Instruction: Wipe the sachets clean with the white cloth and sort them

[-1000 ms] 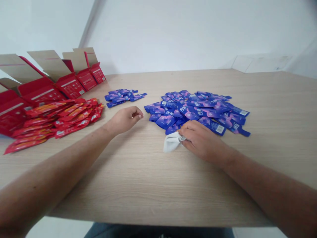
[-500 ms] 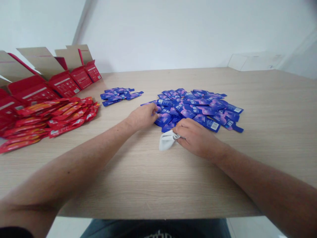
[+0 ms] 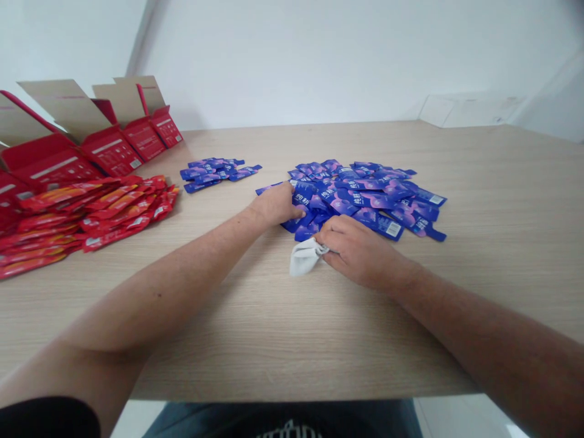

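My left hand rests on the near left edge of a heap of blue-purple sachets, its fingertips on the top sachets. Whether it grips one is hidden. My right hand is curled around a crumpled white cloth, which sticks out past its fingers on the wood, just in front of the heap. A smaller group of the same blue sachets lies to the left of the heap.
A pile of red packets lies at the left of the light wooden table. Behind it stand several open red cardboard boxes with their lids raised. A white wall rises behind the table.
My left hand has moved from the bare wood forward and right onto the heap's left edge. My right hand and the cloth stay at the heap's near side. The view has tilted slightly.
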{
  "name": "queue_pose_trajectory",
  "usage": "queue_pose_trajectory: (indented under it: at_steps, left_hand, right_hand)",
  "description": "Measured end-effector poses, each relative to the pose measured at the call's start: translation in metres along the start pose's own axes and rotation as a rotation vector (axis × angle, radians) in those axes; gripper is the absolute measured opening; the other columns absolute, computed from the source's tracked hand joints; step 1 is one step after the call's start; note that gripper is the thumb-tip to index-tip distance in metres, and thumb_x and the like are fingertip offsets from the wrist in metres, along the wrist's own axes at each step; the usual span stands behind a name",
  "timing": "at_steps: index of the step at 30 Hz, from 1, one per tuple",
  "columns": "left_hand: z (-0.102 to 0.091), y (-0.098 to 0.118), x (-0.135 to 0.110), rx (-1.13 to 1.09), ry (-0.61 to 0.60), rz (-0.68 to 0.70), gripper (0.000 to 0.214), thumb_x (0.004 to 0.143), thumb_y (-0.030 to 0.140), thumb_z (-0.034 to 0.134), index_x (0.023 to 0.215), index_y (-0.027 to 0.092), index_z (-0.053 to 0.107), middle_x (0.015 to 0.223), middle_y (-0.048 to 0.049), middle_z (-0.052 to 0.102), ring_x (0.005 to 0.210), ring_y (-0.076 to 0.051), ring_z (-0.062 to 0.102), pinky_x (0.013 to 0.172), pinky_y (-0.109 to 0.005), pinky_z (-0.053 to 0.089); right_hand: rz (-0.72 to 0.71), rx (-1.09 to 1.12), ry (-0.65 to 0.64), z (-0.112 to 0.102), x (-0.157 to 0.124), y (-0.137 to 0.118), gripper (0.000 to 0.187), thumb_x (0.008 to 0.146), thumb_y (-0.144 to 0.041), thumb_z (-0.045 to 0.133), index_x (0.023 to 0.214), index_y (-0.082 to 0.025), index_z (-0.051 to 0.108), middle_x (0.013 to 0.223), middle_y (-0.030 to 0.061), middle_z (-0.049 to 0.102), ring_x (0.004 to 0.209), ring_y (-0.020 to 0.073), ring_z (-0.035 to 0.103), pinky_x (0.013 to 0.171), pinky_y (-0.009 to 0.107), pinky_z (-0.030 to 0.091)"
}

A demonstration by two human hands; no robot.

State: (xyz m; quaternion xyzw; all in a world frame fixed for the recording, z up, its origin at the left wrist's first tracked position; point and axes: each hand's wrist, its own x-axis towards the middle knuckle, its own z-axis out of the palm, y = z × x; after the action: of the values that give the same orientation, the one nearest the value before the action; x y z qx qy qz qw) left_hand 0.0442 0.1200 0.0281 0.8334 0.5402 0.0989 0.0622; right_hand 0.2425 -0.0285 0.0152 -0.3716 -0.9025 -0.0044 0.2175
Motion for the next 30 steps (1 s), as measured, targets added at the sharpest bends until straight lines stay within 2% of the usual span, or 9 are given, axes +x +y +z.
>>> queue_pose_trajectory:
  at_steps: [4,7,10,13,18,20,23,27,30]
  left_hand:
    - [-0.012,-0.003,-0.002,-0.048,0.027,-0.014,0.046,0.073,0.049,0.074,0.103,0.015,0.074,0.093,-0.0140,0.075,0.090,-0.031,0.069,0.078,-0.038,0.047]
    - [-0.017,-0.006,-0.009,-0.103,0.036,-0.031,0.030,0.076,0.045,0.072,0.086,0.017,0.074,0.072,-0.0076,0.070,0.072,-0.025,0.065,0.068,-0.036,0.043]
    - [-0.018,-0.008,-0.017,-0.151,0.047,-0.026,0.021,0.079,0.039,0.068,0.075,0.019,0.070,0.063,-0.0036,0.065,0.064,-0.020,0.059,0.064,-0.034,0.039]
    - [-0.022,-0.009,-0.027,-0.199,0.085,-0.018,0.018,0.081,0.034,0.065,0.071,0.019,0.066,0.059,-0.0016,0.061,0.060,-0.017,0.054,0.061,-0.032,0.036]
    - [-0.040,-0.008,-0.056,-0.265,0.125,-0.023,0.017,0.084,0.032,0.064,0.073,0.019,0.063,0.056,0.0006,0.058,0.055,-0.014,0.049,0.057,-0.029,0.032]
    - [-0.044,-0.008,-0.069,-0.324,0.088,-0.037,0.017,0.084,0.032,0.065,0.074,0.019,0.063,0.056,0.0013,0.057,0.053,-0.012,0.048,0.055,-0.028,0.030]
    - [-0.039,-0.010,-0.086,-0.529,-0.048,-0.060,0.017,0.085,0.034,0.066,0.077,0.019,0.063,0.058,0.0019,0.058,0.049,-0.010,0.045,0.050,-0.026,0.028]
    - [-0.014,-0.009,-0.100,-0.900,-0.219,-0.116,0.022,0.085,0.036,0.069,0.077,0.018,0.058,0.061,0.0025,0.057,0.048,-0.008,0.043,0.047,-0.023,0.030]
    - [0.004,-0.005,-0.107,-1.071,-0.286,-0.144,0.025,0.085,0.035,0.071,0.076,0.018,0.055,0.059,0.0041,0.053,0.047,-0.007,0.041,0.046,-0.021,0.030]
  right_hand:
    - [0.012,0.012,-0.006,0.001,-0.001,0.000,0.020,0.096,-0.015,0.060,0.114,-0.016,0.070,0.106,0.0105,0.066,0.105,0.0257,0.058,0.097,0.042,0.048]
    - [0.019,0.020,-0.019,0.002,-0.001,0.001,0.020,0.097,-0.015,0.060,0.114,-0.016,0.070,0.107,0.0107,0.066,0.108,0.0260,0.058,0.099,0.043,0.048]
    - [0.023,0.029,-0.026,0.002,-0.002,0.002,0.020,0.097,-0.015,0.061,0.114,-0.016,0.070,0.107,0.0104,0.066,0.108,0.0262,0.059,0.100,0.043,0.048]
    - [0.024,0.036,-0.035,0.001,-0.002,0.002,0.019,0.096,-0.015,0.062,0.114,-0.016,0.070,0.107,0.0102,0.066,0.108,0.0270,0.059,0.100,0.044,0.048]
    - [0.009,0.039,-0.031,-0.005,-0.002,-0.005,0.017,0.096,-0.016,0.061,0.111,-0.015,0.070,0.105,0.0106,0.065,0.106,0.0276,0.059,0.098,0.045,0.049]
    - [-0.021,0.052,-0.021,-0.008,-0.003,-0.011,0.018,0.095,-0.014,0.060,0.110,-0.016,0.071,0.104,0.0104,0.065,0.103,0.0267,0.059,0.095,0.044,0.050]
    - [-0.091,0.064,-0.001,-0.012,-0.005,-0.020,0.018,0.095,-0.013,0.061,0.109,-0.017,0.073,0.104,0.0098,0.067,0.100,0.0247,0.060,0.090,0.040,0.050]
    - [-0.155,0.055,0.032,-0.014,-0.006,-0.026,0.020,0.099,-0.017,0.059,0.112,-0.020,0.074,0.106,0.0085,0.069,0.100,0.0231,0.059,0.087,0.038,0.049]
    - [-0.153,0.051,0.043,-0.013,-0.007,-0.026,0.024,0.102,-0.019,0.054,0.117,-0.020,0.073,0.108,0.0091,0.070,0.100,0.0233,0.059,0.088,0.040,0.048]
